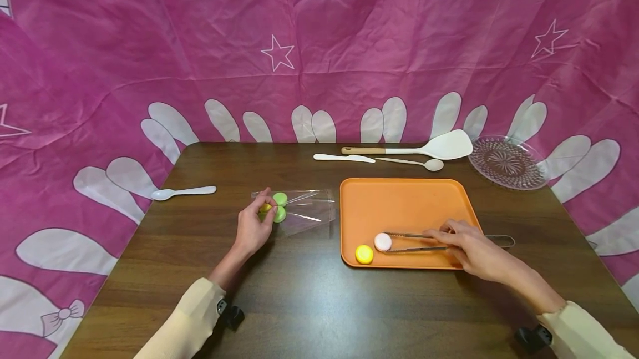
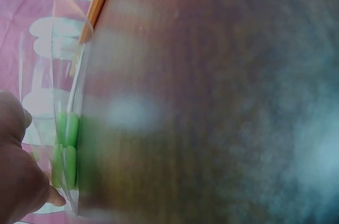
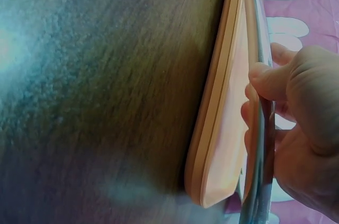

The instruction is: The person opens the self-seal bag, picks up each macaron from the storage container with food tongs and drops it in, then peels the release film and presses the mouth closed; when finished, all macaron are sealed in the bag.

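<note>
My right hand [image 1: 471, 248] grips metal tongs [image 1: 424, 248] over the orange tray [image 1: 409, 198]. The tong tips lie around a pale pink macaron [image 1: 383, 242] on the tray. Beside it, near the tray's front left corner, sits a yellow macaron [image 1: 364, 254]. To the left, my left hand [image 1: 255, 229] pinches one end of a clear plastic bag [image 1: 319, 212] lying on the table. Two green macarons [image 1: 280, 199] show inside the bag, and a yellow one [image 1: 265, 208] is partly hidden by the fingers. In the left wrist view the green macarons [image 2: 67, 152] appear edge-on through the plastic.
Behind the tray lie a white spatula [image 1: 449, 145] with a wooden handle, a white knife [image 1: 344, 157] and a beige spoon [image 1: 433, 165]. A clear patterned plate [image 1: 508, 162] stands at the back right. A white spoon [image 1: 183, 192] rests at the table's left.
</note>
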{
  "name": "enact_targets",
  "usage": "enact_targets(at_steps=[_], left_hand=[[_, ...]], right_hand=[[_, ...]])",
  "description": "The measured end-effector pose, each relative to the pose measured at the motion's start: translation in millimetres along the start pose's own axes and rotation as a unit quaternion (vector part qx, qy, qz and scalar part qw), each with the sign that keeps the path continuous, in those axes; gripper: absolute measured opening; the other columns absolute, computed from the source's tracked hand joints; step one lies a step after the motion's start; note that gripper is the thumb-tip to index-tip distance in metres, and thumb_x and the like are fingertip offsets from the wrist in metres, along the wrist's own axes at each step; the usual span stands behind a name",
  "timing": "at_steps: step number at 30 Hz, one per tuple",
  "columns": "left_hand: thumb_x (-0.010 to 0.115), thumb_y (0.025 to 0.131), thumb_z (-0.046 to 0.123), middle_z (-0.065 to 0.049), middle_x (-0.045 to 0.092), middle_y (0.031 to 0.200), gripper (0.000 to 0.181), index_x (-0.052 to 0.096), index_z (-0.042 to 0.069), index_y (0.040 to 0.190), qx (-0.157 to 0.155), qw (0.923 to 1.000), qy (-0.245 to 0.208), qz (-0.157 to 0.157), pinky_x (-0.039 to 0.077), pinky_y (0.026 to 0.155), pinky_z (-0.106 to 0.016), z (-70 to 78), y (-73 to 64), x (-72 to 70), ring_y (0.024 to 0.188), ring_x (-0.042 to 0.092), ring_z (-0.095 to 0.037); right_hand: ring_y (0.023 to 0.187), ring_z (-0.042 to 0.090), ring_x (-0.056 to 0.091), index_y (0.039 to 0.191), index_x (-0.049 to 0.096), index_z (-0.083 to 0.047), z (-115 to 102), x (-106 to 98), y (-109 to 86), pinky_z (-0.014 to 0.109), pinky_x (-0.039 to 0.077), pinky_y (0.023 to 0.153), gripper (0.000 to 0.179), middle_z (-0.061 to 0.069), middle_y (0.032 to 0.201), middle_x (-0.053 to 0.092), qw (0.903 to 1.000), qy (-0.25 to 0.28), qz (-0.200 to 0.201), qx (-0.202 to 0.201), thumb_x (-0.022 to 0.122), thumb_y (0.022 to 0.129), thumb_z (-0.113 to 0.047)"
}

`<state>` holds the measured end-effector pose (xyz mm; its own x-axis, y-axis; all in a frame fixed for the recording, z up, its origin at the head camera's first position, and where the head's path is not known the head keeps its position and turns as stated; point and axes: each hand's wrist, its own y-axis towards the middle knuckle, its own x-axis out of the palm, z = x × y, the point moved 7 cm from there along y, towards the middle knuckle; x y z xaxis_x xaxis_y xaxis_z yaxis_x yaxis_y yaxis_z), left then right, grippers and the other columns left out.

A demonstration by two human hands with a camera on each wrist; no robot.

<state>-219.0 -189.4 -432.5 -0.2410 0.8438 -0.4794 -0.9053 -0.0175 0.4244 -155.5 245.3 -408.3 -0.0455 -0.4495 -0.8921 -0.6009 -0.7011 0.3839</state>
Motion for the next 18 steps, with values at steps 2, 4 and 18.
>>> enact_targets(at_steps=[2,4,18], left_hand=[[0.069,0.088,-0.009,-0.024,0.058,0.135,0.014,0.063,0.004,0.088,0.001,1.0000,0.000,0.001,0.039,0.106,-0.055,0.2,0.1,0.0,0.130,0.050,-0.041],[0.069,0.087,-0.009,-0.024,0.058,0.135,0.014,0.063,0.004,0.088,0.002,1.0000,-0.001,0.001,0.039,0.106,-0.055,0.3,0.4,0.1,0.130,0.050,-0.041],[0.068,0.088,-0.007,-0.024,0.059,0.133,0.012,0.063,0.004,0.089,-0.004,1.0000,-0.003,0.000,0.039,0.106,-0.054,2.4,-1.1,0.3,0.129,0.051,-0.041]], right_hand=[[0.084,0.011,0.050,0.128,0.068,-0.011,0.7,0.2,1.4,0.034,0.045,0.069,0.070,-0.005,0.097,0.056,0.9999,-0.009,0.006,0.001,0.073,0.065,0.020],[0.084,0.013,0.051,0.126,0.068,-0.009,1.5,0.4,3.4,0.036,0.046,0.068,0.068,-0.004,0.096,0.056,0.9998,-0.016,0.011,0.004,0.074,0.064,0.020],[0.082,0.018,0.053,0.127,0.067,-0.009,4.8,5.2,32.5,0.040,0.048,0.071,0.063,0.000,0.094,0.058,0.9984,-0.014,-0.010,0.054,0.075,0.071,0.018]])
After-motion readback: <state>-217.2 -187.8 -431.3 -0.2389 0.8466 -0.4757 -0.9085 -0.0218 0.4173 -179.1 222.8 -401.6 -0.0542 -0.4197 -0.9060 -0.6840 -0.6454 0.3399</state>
